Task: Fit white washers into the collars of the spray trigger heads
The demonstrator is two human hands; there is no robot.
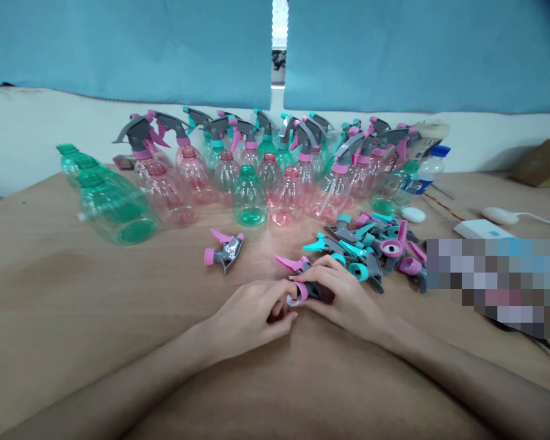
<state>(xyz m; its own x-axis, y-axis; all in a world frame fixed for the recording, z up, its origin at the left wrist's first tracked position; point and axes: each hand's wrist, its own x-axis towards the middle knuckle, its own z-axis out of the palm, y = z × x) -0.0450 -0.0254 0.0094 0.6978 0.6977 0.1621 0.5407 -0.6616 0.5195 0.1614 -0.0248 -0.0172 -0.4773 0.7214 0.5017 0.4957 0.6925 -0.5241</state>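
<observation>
Head view: spray head (313,291) at twelve o'clock, close in. Right hand (348,294): grip closed on it behind the pink collar (304,293). Left hand (256,305): curled at collar's mouth; cannot tell whether pinching. Best: brace spray head steady, keep collar square.

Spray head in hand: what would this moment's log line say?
Right hand: holds spray head | Left hand: touches pink collar | Nearby: loose spray heads | Beyond: green and pink bottles

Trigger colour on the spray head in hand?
Pink trigger; shows best in the head view.
</observation>
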